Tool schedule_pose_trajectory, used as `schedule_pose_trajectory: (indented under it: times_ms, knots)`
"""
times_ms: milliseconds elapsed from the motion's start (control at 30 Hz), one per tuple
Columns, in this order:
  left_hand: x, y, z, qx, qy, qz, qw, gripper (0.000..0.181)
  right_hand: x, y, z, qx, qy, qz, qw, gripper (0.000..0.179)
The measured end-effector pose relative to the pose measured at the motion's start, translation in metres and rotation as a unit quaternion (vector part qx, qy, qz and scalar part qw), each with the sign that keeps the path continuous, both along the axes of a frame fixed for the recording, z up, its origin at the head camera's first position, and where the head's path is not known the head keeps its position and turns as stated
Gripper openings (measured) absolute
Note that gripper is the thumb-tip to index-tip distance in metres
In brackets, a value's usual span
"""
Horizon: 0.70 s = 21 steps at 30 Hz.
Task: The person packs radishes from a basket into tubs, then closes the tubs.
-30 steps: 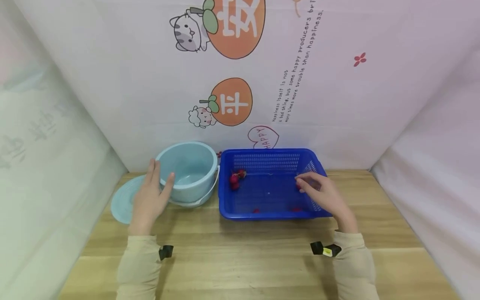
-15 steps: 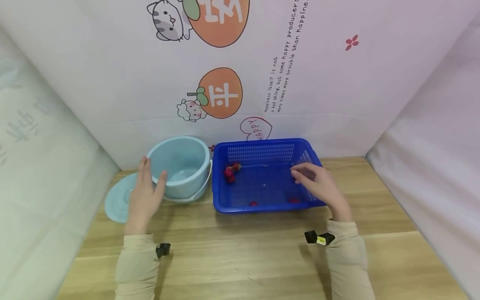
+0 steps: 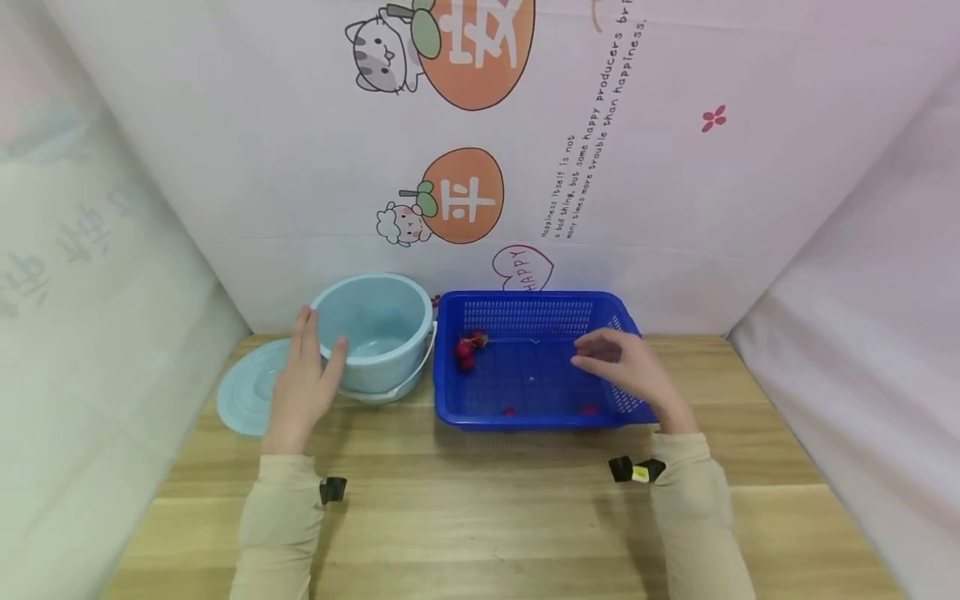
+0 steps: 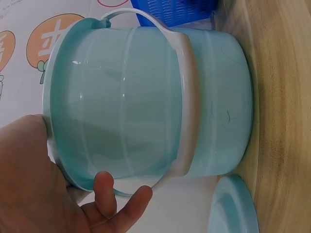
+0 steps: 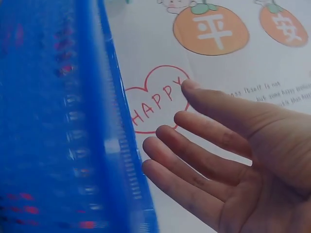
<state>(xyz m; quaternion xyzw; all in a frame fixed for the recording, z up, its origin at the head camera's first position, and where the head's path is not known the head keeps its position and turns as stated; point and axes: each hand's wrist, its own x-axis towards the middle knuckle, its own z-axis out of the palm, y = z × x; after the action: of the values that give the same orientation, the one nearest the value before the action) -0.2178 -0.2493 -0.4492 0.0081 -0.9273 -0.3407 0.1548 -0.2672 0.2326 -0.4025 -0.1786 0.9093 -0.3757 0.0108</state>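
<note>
My left hand [image 3: 302, 396] rests at the left rim of a light-blue bucket [image 3: 390, 373], its fingers extended and its thumb near the front of the rim. In the left wrist view the bucket's pale handle [image 4: 190, 102] hangs down along its outer wall. My right hand [image 3: 633, 371] hovers over the right part of a blue plastic basket [image 3: 517, 371]. Nothing shows between its parted, slightly bent fingers in the right wrist view. Small red round things [image 3: 465, 350] cluster at the basket's left side; others lie by its front wall, partly hidden.
A round light-blue lid [image 3: 243, 390] lies on the wooden table [image 3: 465, 517] left of the bucket, partly behind my left hand. Printed white cloth [image 3: 637, 267] stands behind the bucket and basket. Pale cloth walls [image 3: 97, 333] close both sides.
My right hand has moved a little left within the basket area, away from its right wall, and its thumb and fingers have parted. The left hand stays at the bucket. The head view shifts slightly.
</note>
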Motion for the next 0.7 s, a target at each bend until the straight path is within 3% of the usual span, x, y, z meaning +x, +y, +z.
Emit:
schedule_pose_trajectory:
  times_ms: [167, 300, 533, 700]
  knots:
    - [-0.004, 0.000, 0.001, 0.002, -0.001, -0.013, 0.9999, 0.083, -0.031, 0.001, 0.019, 0.089, 0.002, 0.016, 0.9959, 0.025]
    - [-0.002, 0.000, 0.001, 0.006, -0.010, -0.014, 0.9998, 0.082, -0.049, 0.002, 0.023, 0.157, -0.023, 0.040, 0.9865, 0.029]
    - [-0.001, -0.003, 0.002, 0.011, -0.007, -0.020, 0.9997, 0.080, -0.073, 0.004, 0.017, 0.190, -0.109, 0.051, 0.9744, 0.033]
    - [-0.001, -0.011, 0.006, 0.015, -0.012, -0.027, 0.9995, 0.078, -0.080, -0.002, 0.022, 0.223, -0.119, 0.059, 0.9657, 0.032]
